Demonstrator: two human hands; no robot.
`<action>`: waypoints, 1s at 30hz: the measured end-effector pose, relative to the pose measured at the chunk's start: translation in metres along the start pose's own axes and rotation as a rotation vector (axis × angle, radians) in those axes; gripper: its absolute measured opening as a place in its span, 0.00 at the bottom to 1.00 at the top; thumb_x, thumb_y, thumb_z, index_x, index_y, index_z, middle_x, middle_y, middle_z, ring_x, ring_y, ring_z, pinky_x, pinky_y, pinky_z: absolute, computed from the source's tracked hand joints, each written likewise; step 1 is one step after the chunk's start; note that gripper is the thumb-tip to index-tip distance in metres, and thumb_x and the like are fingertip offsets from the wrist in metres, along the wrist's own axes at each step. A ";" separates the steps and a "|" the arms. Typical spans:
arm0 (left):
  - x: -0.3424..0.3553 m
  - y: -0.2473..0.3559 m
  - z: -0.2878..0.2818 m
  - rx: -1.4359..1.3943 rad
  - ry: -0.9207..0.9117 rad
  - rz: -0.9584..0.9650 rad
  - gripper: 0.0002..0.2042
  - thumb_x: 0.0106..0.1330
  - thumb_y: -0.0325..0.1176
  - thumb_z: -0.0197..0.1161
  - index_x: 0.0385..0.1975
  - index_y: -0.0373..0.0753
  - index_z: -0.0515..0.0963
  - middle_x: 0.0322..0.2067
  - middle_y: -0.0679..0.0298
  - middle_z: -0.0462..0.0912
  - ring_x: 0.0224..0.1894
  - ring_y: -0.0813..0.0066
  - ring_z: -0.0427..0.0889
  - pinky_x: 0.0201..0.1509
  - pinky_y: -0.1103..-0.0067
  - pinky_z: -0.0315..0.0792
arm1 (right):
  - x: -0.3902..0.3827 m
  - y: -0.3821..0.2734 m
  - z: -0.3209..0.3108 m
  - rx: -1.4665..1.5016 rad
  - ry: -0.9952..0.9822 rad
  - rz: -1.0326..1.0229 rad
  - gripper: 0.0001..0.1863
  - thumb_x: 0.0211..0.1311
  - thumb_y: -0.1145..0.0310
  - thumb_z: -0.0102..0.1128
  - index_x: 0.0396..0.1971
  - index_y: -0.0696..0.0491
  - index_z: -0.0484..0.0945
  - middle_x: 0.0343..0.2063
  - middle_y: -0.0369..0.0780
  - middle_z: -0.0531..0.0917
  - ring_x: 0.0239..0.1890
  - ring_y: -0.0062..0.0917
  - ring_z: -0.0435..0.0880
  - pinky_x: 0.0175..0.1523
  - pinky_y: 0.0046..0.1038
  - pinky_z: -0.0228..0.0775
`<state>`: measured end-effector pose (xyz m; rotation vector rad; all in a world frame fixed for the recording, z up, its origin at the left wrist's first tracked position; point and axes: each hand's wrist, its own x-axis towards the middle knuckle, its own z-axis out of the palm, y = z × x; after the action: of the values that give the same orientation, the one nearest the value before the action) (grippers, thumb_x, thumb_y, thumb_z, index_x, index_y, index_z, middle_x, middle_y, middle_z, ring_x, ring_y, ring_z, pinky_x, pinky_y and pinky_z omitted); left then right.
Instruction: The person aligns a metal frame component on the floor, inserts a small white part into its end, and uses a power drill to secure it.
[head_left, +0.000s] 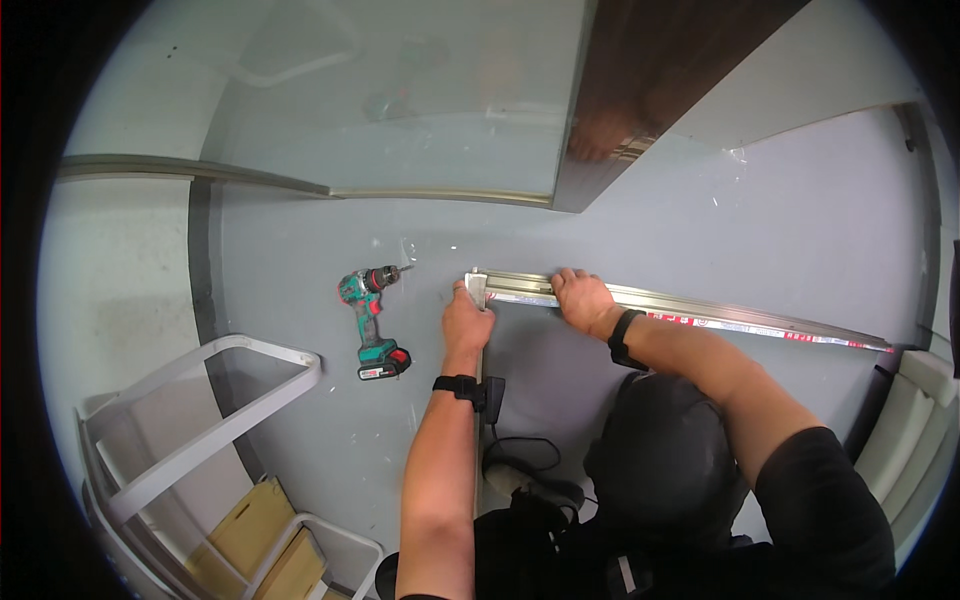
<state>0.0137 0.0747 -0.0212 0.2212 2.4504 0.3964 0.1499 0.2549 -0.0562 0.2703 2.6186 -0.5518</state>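
A long, pale metallic channel profile (pixel 740 312) runs from the middle of the floor to the far right, with red and white printed film along its near side. At its left end is a light corner piece (pixel 476 289), where a second thin profile (pixel 480 380) comes down toward me beside my left forearm. My left hand (pixel 467 325) is closed around this corner, its thumb and fingers against the pale piece. Farther right along the channel, my right hand (pixel 585 298) grips it from above with bent fingers. The undersides of both grips are hidden.
A teal and black cordless drill (pixel 370 320) lies left of my left hand, its bit pointing right. White metal frames (pixel 220 430) and tan boards (pixel 240 520) stand lower left. Ahead rise a glass panel (pixel 400 110) and a dark brown post (pixel 640 100). A black cable (pixel 535 440) loops below.
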 end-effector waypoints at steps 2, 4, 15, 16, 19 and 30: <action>0.000 -0.004 0.000 0.033 -0.009 0.019 0.29 0.54 0.26 0.66 0.57 0.32 0.67 0.41 0.42 0.85 0.47 0.42 0.85 0.53 0.59 0.77 | 0.001 0.001 -0.002 0.006 0.003 -0.015 0.13 0.65 0.70 0.53 0.48 0.55 0.76 0.46 0.43 0.80 0.50 0.38 0.83 0.51 0.40 0.79; -0.002 -0.004 0.004 0.028 -0.029 0.033 0.29 0.54 0.26 0.66 0.58 0.33 0.65 0.41 0.42 0.85 0.47 0.42 0.84 0.52 0.58 0.77 | 0.000 0.004 0.002 0.011 0.004 -0.039 0.14 0.64 0.70 0.54 0.48 0.55 0.76 0.47 0.43 0.80 0.50 0.38 0.82 0.51 0.40 0.79; 0.009 -0.014 0.001 -0.117 -0.102 0.065 0.31 0.52 0.24 0.63 0.60 0.35 0.63 0.40 0.44 0.85 0.47 0.42 0.84 0.50 0.59 0.77 | 0.001 0.004 0.002 0.090 0.038 -0.113 0.13 0.58 0.73 0.55 0.44 0.58 0.76 0.43 0.47 0.80 0.47 0.42 0.83 0.51 0.38 0.80; 0.005 -0.009 0.003 -0.095 -0.102 0.028 0.31 0.52 0.24 0.63 0.60 0.35 0.63 0.41 0.44 0.85 0.48 0.41 0.84 0.50 0.59 0.77 | 0.000 0.007 0.003 0.082 0.033 -0.106 0.13 0.58 0.73 0.55 0.44 0.58 0.76 0.43 0.47 0.80 0.47 0.42 0.83 0.51 0.38 0.80; 0.002 -0.023 0.007 -0.106 -0.018 0.156 0.31 0.52 0.23 0.62 0.60 0.35 0.64 0.41 0.44 0.85 0.48 0.40 0.84 0.50 0.58 0.77 | 0.002 0.004 0.006 0.169 0.006 -0.120 0.15 0.57 0.75 0.54 0.45 0.59 0.76 0.46 0.48 0.79 0.47 0.43 0.83 0.52 0.39 0.80; -0.002 -0.026 0.005 -0.326 -0.102 0.042 0.36 0.51 0.28 0.69 0.63 0.35 0.64 0.49 0.45 0.83 0.54 0.47 0.83 0.58 0.65 0.75 | 0.024 0.004 -0.024 0.055 -0.177 -0.140 0.29 0.51 0.59 0.70 0.52 0.58 0.77 0.52 0.45 0.77 0.56 0.42 0.78 0.60 0.42 0.74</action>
<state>0.0171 0.0511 -0.0320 0.1492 2.2443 0.7740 0.1200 0.2709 -0.0487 0.0522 2.4652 -0.6638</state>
